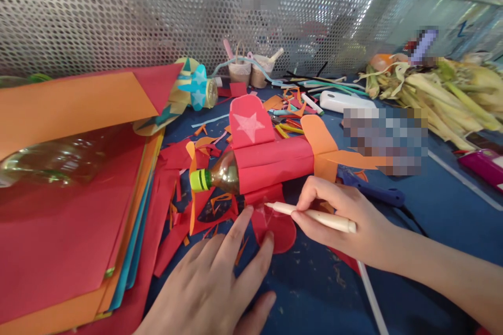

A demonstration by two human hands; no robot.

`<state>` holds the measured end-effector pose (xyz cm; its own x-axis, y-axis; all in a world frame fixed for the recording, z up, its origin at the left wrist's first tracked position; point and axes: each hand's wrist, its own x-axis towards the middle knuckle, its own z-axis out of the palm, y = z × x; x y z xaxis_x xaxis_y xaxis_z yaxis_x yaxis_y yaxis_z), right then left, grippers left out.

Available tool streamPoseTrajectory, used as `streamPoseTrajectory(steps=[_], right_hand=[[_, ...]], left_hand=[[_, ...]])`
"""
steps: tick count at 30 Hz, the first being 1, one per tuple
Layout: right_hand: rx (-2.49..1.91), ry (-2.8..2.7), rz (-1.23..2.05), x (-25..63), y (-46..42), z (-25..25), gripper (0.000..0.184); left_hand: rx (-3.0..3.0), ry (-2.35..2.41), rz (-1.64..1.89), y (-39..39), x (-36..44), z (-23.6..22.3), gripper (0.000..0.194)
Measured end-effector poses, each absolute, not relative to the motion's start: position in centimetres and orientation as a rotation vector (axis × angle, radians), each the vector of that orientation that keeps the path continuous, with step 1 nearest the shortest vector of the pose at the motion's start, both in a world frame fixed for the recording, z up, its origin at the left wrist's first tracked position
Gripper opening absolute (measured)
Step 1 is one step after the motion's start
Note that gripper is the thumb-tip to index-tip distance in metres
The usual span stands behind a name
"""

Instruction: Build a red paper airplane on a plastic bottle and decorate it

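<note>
A toy plane made from a plastic bottle wrapped in red sheet (275, 165) lies on its side on the blue table. It has a green cap (200, 180), an orange propeller (192, 204) and an orange tail (320, 138). The far wing (251, 123) bears a filled pale star. On the near wing (281, 230) a star is faintly outlined. My right hand (334, 209) pinches a cream-coloured marker (332, 221), its tip at that outline. My left hand (220, 277) is spread, with fingertips resting on the near wing's edge.
Stacked coloured sheets (78, 251) and a clear bottle (58, 162) lie at left. Red and orange scraps (173, 235) surround the plane. Behind it stand two small baskets (239, 70). A blue-handled tool (373, 191) with a cord and corn husks (436, 97) are at right.
</note>
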<state>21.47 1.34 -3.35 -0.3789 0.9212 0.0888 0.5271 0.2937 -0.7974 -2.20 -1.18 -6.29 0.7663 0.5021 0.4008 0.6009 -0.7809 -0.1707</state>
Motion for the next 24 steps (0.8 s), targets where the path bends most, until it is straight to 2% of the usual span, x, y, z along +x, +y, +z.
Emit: streamPoseTrajectory(steps=[24], right_hand=[[-1.316,-2.047,0.893,21.52,1.53,-3.04,0.015]], left_hand=[[-2.663,-0.870,-0.481,-1.27,-2.09,-6.32,0.036]])
